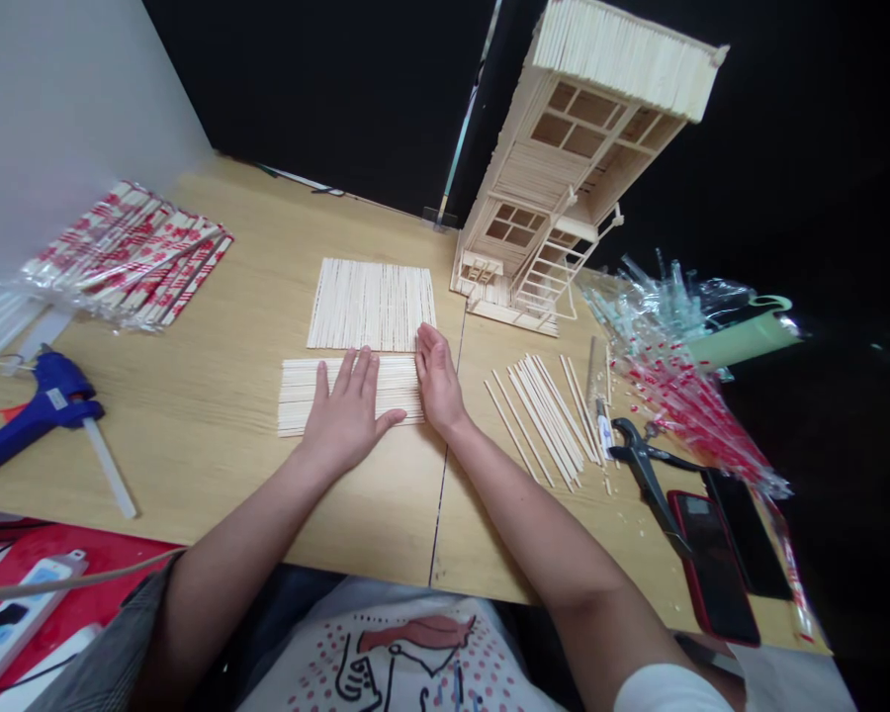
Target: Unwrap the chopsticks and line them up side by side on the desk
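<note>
My left hand (347, 410) lies flat with its fingers spread on a panel of thin wooden sticks (297, 398) laid side by side. On edge at that panel's right end stands my right hand (439, 378), its fingers stretched out and touching the stick ends. Just behind is a second stick panel (371, 305), its sticks running front to back. My right fingertips reach its lower right corner. Neither hand grips anything.
A model house of sticks (519, 198) stands behind, right. Loose sticks (545, 415), pliers (649, 475) and phones (712, 564) lie right. At left are a blue glue gun (55, 400) and wrapped chopsticks (130, 252). A power strip (26, 613) sits below the table edge.
</note>
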Motion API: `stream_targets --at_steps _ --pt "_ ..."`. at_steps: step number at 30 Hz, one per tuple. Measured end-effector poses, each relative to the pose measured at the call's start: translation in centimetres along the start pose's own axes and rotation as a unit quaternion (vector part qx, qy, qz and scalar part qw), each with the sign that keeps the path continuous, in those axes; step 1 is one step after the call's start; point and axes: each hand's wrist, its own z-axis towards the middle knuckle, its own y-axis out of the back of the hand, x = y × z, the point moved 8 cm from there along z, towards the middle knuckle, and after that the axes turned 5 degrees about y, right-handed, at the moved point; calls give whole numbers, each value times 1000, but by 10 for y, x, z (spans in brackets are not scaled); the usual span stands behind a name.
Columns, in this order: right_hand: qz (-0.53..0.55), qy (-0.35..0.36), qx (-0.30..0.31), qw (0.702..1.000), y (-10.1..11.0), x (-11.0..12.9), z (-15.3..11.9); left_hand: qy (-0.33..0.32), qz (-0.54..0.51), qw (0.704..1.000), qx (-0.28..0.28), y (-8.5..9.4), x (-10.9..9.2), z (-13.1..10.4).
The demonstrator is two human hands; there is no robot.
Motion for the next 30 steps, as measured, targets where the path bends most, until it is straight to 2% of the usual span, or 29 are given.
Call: stream_targets --at_steps 13,21,30 --pt "-37 12 13 999 -6 5 -4 -4 -14 1000 -8 0 0 -1" --pt "-22 23 -7 999 -5 3 -5 -4 -14 1000 -4 -2 2 0" --pt "-17 2 -22 1000 -7 2 -10 -7 -6 1000 12 1 0 -5"
